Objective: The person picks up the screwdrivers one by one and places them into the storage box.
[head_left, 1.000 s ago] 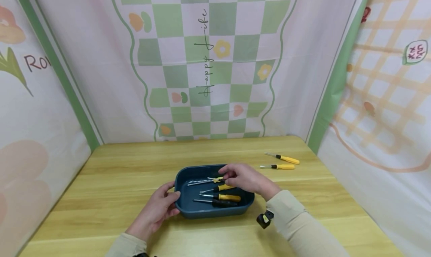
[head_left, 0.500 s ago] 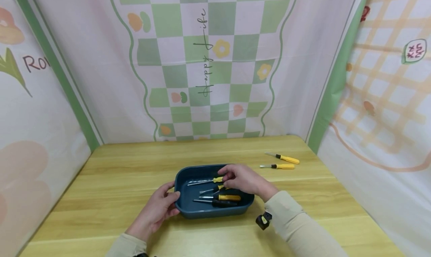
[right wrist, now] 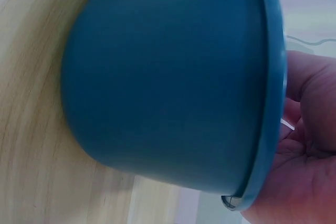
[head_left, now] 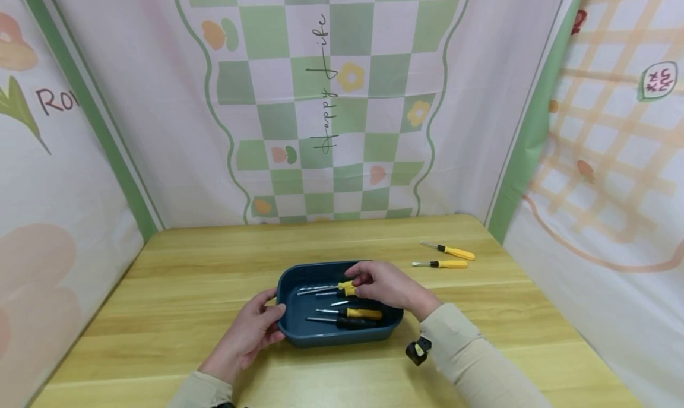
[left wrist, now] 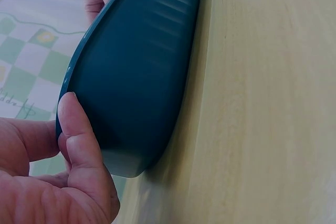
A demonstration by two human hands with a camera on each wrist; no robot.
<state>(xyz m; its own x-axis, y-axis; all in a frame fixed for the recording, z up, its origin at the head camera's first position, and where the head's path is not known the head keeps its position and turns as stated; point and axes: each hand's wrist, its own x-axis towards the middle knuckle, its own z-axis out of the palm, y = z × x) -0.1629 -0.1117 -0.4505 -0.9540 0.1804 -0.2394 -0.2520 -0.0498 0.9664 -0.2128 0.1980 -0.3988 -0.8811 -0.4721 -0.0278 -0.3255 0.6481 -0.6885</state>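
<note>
A dark blue rectangular tub [head_left: 336, 339] holds several screwdrivers. My left hand [head_left: 255, 325] grips its left end, thumb over the rim and fingers along the outer wall, as the left wrist view also shows. Inside the right part of the tub, my right hand [head_left: 389, 284] has its fingers curled round a screwdriver; only the thin metal blade [head_left: 339, 303] shows, the handle being hidden by the hand. Right by the fingertips lie two yellow-handled screwdrivers [head_left: 346, 292]. Nearer the front are an amber-handled screwdriver [head_left: 364, 314] and a black-handled screwdriver [head_left: 355, 323].
Two yellow-handled screwdrivers [head_left: 451, 265] lie on the wooden table [head_left: 203, 265] to the right, behind the tub. Printed fabric curtains [head_left: 342, 117] stand around the table at the back and both sides.
The blade from my right hand has shifted from the back of the tub toward its middle. A yellow-handled screwdriver has moved backward beside another. My left hand stays on the rim.
</note>
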